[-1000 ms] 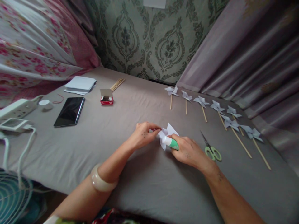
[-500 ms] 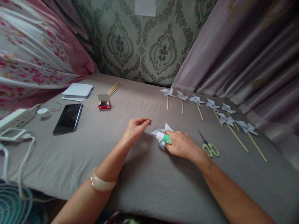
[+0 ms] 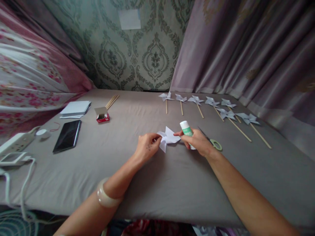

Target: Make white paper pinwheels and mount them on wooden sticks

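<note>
While the left hand [image 3: 147, 146] pinches the left side of a white paper pinwheel [image 3: 168, 137] between thumb and fingers, the right hand [image 3: 200, 142] is closed around a glue stick [image 3: 186, 128] with a green label, its white end tilted up and outward. The right forefinger also reaches to the pinwheel's right blade (how firmly it presses on the paper is hard to tell). Between the two hands, the pinwheel's folded blades spread out above the gray cloth [image 3: 157, 196]. Just beside the right hand, and partly hidden by it, lie scissors [image 3: 216, 145] with pale green handles. Farther back to the right, seven stick-mounted pinwheels [image 3: 196, 99] are laid out, blades away from the person. On the left, a small red box [image 3: 102, 116] stands open near a bundle of wooden sticks [image 3: 112, 102], with a stack of white paper [image 3: 75, 109] beyond a dark smartphone [image 3: 67, 136]; a pale bangle [image 3: 107, 194] circles the left forearm
</note>
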The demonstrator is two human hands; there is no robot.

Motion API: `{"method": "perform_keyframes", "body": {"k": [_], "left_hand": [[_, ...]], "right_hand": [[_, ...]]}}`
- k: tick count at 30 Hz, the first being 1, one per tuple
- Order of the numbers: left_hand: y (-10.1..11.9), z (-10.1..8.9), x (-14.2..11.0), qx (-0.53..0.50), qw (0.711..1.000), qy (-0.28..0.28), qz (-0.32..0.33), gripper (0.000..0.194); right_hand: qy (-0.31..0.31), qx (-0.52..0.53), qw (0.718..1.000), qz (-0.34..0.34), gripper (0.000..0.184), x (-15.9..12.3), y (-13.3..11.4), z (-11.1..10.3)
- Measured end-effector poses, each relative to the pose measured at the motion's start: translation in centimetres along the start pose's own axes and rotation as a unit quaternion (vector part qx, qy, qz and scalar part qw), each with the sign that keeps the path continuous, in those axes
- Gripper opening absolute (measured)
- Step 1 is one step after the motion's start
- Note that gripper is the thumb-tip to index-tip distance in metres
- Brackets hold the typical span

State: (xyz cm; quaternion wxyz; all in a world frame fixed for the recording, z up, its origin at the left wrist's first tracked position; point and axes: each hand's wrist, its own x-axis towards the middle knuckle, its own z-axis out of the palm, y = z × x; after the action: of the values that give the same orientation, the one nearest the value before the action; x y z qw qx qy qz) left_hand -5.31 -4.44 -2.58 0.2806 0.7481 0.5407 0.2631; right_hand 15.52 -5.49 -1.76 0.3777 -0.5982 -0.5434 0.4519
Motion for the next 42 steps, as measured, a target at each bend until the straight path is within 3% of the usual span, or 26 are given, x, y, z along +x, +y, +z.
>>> {"method": "perform_keyframes", "body": {"k": [5, 11, 22, 42], "left_hand": [[0.6, 0.0, -0.2, 0.025, 1.0, 0.003, 0.004, 0.021], [0.0, 0.3, -0.1, 0.057, 0.998, 0.015, 0.014, 0.017], [-0.2, 0.9, 0.0, 0.094, 0.995, -0.002, 0.044, 0.016], [-0.9, 1.6, 0.1, 0.122, 0.989, -0.018, 0.081, 0.021]], "right_hand": [[0.05, -0.055, 0.997, -0.007, 0.021, -0.2, 0.5, 0.5], [0.091, -0.152, 0.981, -0.08, 0.018, -0.1, 1.3, 2.3], [0.083, -0.244, 0.962, -0.09, 0.014, -0.5, 1.5, 3.1], [0.047, -0.252, 0.965, -0.059, 0.017, -0.8, 1.0, 2.7]]}}
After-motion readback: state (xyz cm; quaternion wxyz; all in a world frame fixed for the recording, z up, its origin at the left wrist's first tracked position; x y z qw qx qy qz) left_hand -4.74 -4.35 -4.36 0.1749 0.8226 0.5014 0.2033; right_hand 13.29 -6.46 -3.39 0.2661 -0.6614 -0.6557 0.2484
